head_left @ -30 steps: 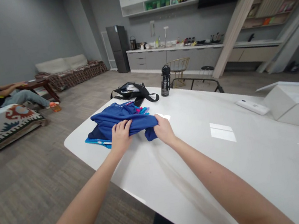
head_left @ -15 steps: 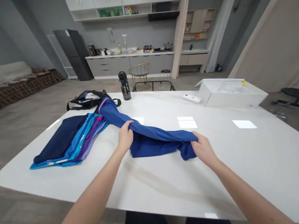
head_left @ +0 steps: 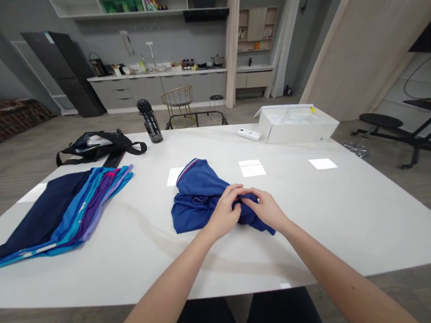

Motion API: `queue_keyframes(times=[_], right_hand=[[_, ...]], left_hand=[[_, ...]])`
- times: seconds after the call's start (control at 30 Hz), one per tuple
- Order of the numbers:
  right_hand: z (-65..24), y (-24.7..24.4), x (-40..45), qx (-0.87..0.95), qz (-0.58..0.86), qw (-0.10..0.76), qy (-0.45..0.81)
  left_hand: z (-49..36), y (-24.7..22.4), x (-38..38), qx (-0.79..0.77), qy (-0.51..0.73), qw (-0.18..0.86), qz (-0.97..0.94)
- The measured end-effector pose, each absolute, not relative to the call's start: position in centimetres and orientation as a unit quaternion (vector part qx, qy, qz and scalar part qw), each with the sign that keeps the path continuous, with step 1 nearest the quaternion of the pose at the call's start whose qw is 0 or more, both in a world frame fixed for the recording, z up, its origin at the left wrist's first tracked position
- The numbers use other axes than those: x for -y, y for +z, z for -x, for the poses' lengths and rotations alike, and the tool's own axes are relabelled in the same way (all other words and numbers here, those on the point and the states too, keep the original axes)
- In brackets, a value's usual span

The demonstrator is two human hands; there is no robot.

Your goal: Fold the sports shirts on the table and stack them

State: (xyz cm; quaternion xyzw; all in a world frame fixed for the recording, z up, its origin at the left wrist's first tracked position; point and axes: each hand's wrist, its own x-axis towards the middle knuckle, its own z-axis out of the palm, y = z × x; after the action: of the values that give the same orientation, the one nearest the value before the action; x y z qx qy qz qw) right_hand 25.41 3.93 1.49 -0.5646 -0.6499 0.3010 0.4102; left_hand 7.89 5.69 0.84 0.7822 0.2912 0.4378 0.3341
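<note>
Where the room opens out toward the far wall, grey kitchen base cabinets [head_left: 138,93] run below a cluttered countertop, with a dark refrigerator [head_left: 71,78] at their left end. Nearest to the wearer stands a broad white table [head_left: 343,211] with rounded corners, its glossy top catching several bright reflections. Toward the left of its surface lies a stack of folded clothes [head_left: 50,211], navy on top, with light blue, purple and lilac layers fanning out along the right side. An open white box [head_left: 295,132] sits near the back edge at the right, and a black strapped bag [head_left: 99,143] rests behind the stack. Near the middle of the tabletop, well apart from the stack, is a royal-blue garment [head_left: 202,180], loosely crumpled, with a red-and-white stripe along its far edge. Both hands are on its right-hand portion, close together with fingers partly curled: the left hand [head_left: 223,216] and the right hand [head_left: 268,210] touch bunched cloth, though whether either pinches it firmly cannot be told. A dark drinking bottle [head_left: 150,124] stands upright just beside the bag, and a slim white device [head_left: 249,134] lies next to the box.
</note>
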Motion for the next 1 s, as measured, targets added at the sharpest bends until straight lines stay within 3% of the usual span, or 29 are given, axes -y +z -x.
queue_keyframes(times=[0.23,0.3,0.47,0.63,0.83,1.0], right_hand=[[-26.1,2.3,-4.1,0.652,0.593,0.414,0.227],[-26.9,2.6,-3.5,0.654,0.594,0.413,0.222],[-30.5,1.5,-3.2,0.608,0.642,0.419,0.205],[-32.0,1.5,-5.3,0.635,0.665,0.332,0.209],[-27.8,3.7,-8.6,0.749,0.516,0.302,0.286],[-24.3,2.2,-9.4,0.786,0.493,0.255,0.272]], left_hand=[[-2.1,-2.1,-7.4,-0.565,0.349,0.048,-0.746],[-1.0,-2.6,-8.1,-0.608,0.321,0.010,-0.726],[0.4,-2.7,-9.7,-0.592,0.295,0.034,-0.749],[1.2,-1.2,-11.0,-0.519,0.382,0.069,-0.761],[1.1,-0.4,-10.2,-0.432,0.508,0.186,-0.721],[0.4,-0.8,-8.6,-0.425,0.523,0.181,-0.716]])
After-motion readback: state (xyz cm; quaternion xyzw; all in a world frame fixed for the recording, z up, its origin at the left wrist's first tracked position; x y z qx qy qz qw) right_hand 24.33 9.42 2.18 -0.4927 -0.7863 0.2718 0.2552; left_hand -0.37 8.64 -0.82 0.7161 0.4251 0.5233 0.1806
